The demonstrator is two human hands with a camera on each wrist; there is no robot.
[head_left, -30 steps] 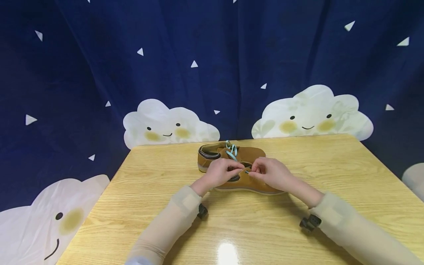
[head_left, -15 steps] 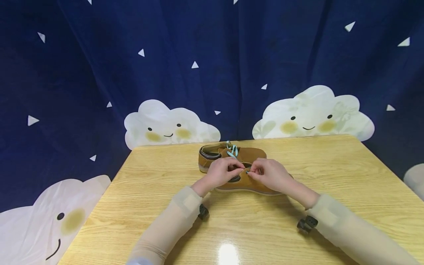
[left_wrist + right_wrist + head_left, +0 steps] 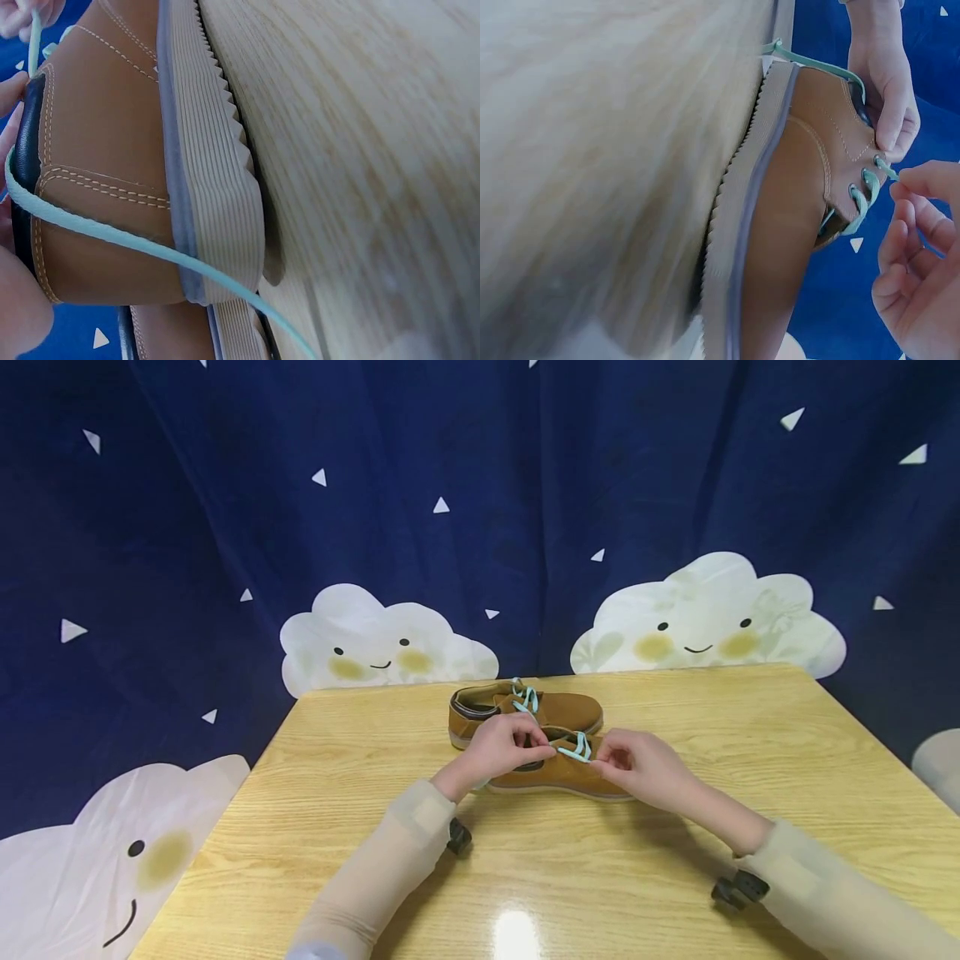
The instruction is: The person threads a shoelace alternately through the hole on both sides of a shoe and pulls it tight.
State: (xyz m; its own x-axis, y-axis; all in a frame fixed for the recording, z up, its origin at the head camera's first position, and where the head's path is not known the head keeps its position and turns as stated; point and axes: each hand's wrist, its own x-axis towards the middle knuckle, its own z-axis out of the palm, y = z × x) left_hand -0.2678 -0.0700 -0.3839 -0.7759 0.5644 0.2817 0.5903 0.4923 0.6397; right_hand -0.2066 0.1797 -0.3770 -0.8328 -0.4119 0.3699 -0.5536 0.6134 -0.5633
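The nearer brown shoe [image 3: 555, 777] lies on the table with its toe to the right. At the edge of its opening, next to the top eyelet, my left hand [image 3: 501, 749] pinches the upper between thumb and fingers. My right hand [image 3: 926, 247] pinches a pale blue shoelace [image 3: 889, 169] that runs out of the top eyelet, thumb against forefinger. Below that, the lace passes through more eyelets. Another length of lace [image 3: 135, 241] hangs from the opening across the heel and down to the tabletop.
Behind it stands a second brown shoe [image 3: 566, 710], laced in pale blue, toe also to the right. Both stand on a wood-grain table [image 3: 360, 735]. A dark blue curtain [image 3: 480, 527] with clouds and white triangles hangs behind the table's far edge.
My right hand has moved right and slightly down, away from the eyelet, drawing out a length of lace that now shows. My left hand has stayed at the shoe's opening.
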